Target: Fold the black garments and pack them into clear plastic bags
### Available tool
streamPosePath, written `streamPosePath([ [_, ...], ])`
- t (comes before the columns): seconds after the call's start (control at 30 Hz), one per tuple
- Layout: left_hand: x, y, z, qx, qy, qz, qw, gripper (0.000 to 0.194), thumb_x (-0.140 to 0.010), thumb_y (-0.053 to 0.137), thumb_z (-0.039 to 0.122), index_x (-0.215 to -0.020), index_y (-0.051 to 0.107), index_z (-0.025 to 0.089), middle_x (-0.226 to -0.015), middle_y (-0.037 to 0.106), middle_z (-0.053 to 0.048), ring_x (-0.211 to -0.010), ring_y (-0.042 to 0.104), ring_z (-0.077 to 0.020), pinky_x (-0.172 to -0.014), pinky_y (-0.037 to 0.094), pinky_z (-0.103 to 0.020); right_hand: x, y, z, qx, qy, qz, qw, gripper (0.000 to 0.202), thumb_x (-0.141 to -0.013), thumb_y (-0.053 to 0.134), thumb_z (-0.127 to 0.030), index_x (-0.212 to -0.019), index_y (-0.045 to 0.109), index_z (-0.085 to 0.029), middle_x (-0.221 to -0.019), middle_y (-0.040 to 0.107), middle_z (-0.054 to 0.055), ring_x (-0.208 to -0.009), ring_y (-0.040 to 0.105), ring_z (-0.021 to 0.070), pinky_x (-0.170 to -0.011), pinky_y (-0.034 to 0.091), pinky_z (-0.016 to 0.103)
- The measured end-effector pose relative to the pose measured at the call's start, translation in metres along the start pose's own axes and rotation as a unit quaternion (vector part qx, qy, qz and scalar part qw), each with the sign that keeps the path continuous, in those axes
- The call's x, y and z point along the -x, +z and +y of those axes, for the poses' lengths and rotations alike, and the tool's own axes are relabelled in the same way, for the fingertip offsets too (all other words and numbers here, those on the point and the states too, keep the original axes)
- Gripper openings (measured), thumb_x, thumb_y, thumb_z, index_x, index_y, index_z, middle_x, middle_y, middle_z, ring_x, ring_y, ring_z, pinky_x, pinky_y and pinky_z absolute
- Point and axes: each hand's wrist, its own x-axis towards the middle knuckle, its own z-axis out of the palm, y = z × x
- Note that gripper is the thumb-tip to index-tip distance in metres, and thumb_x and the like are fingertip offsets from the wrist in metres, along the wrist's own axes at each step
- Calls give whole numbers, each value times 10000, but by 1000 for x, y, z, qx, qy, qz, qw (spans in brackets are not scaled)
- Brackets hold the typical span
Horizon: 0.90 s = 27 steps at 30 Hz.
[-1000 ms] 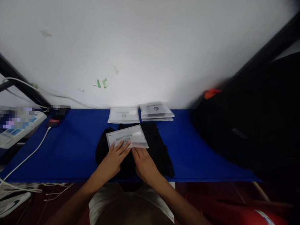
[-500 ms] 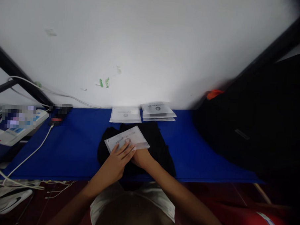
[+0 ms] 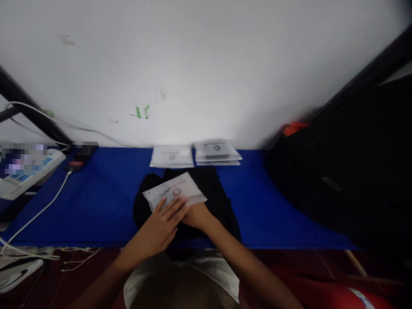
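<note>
A frosted zip pouch (image 3: 172,189) with a printed logo lies at a slant over a folded black garment (image 3: 220,214) on the blue surface. My left hand (image 3: 165,221) rests on the pouch's near edge, its fingers stretched flat across the front. Beneath that same edge, my right hand (image 3: 194,215) reaches in from the right; the pouch and my left hand hide its fingers, so its grip does not show. Behind the garment lie another flat frosted pouch (image 3: 172,156) and a small stack of similar pouches (image 3: 217,150).
A blue cloth-covered surface (image 3: 97,204) runs along a white wall. A white power strip (image 3: 24,176) and a white cable (image 3: 42,213) are at the left. A large black bulk (image 3: 345,169) with an orange bit (image 3: 295,128) fills the right. Something red (image 3: 336,297) is low right.
My left hand has shifted slightly, uncovering more of the pouch's printed logo. The pouch is a little flatter to view; the other things stay put.
</note>
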Motion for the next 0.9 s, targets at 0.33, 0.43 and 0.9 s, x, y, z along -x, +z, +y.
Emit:
streamPosePath([
  [0.33, 22, -3, -16, 57, -8, 244, 968, 312, -903, 509, 36, -1107, 626, 240, -1064, 695, -47, -1026, 632, -198, -897, 519, -385, 26, -47, -25, -102, -20, 152, 983, 266, -927, 547, -186, -1189, 577, -146, -1049, 690, 128, -1010, 643, 239, -885, 540, 407],
  [0.43, 17, -4, -12, 67, 6, 282, 957, 283, -900, 539, 41, -1088, 636, 229, -1006, 697, -45, -966, 635, -190, -853, 527, -371, 32, -50, -39, -98, -76, 272, 954, 316, -896, 623, -198, -1204, 566, -158, -1090, 686, 120, -1094, 607, 232, -942, 517, 412],
  [0.9, -3, -2, 6, 140, -20, 428, 893, 157, -891, 578, 51, -936, 635, 191, -846, 677, -27, -801, 659, -154, -682, 554, -290, 9, -47, -32, 14, -142, 353, 925, 102, -951, 547, -179, -934, 647, -183, -878, 719, 28, -935, 603, 170, -948, 420, 347],
])
